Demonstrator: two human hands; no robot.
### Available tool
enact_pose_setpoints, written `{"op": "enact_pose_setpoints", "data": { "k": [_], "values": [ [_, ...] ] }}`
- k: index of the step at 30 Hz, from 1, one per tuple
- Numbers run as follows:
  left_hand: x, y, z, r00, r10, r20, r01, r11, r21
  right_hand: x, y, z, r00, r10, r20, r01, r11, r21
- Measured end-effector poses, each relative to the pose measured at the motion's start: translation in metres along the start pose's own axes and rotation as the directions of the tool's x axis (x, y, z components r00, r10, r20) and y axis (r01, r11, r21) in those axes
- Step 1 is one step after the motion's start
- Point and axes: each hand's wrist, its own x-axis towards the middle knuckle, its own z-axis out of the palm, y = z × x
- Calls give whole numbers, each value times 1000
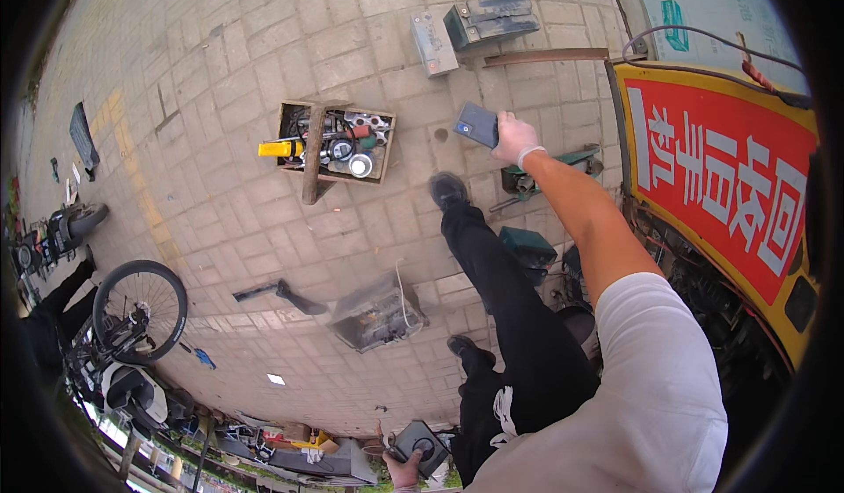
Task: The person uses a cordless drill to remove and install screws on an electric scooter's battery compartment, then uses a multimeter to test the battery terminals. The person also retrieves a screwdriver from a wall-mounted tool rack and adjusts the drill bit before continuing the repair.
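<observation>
My right hand (pixel 517 138), in a thin glove with a white cuff, reaches out over the paving. Its fingers grip the near end of a small grey-blue rectangular battery (pixel 477 125) with a blue spot on its face. Low in the picture, my left hand (pixel 403 471) is closed around the edge of a dark square box (pixel 422 448) with a round black part on top. Thin wires show beside that box. Beyond my right hand, a grey battery (pixel 433 44) and a larger dark battery (pixel 492 20) lie on the ground.
A wooden toolbox (pixel 381 170) full of tools stands left of my right hand. Nearer lie a clear plastic bag of parts (pixel 380 314) and a black bracket (pixel 280 296). Green metal equipment (pixel 527 177) sits below my right arm. A red sign (pixel 721 168) stands right, a bicycle (pixel 141 312) left.
</observation>
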Motion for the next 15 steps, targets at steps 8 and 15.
{"op": "enact_pose_setpoints", "data": {
  "k": [8,15],
  "values": [
    [8,109,5,970,-81,228,87,996,-16,123,-7,73,977,21,-212,-72,969,-235],
    [3,128,-3,983,130,127,-113,985,-131,-54,44,53,949,291,120,-280,955,-101]
  ]
}}
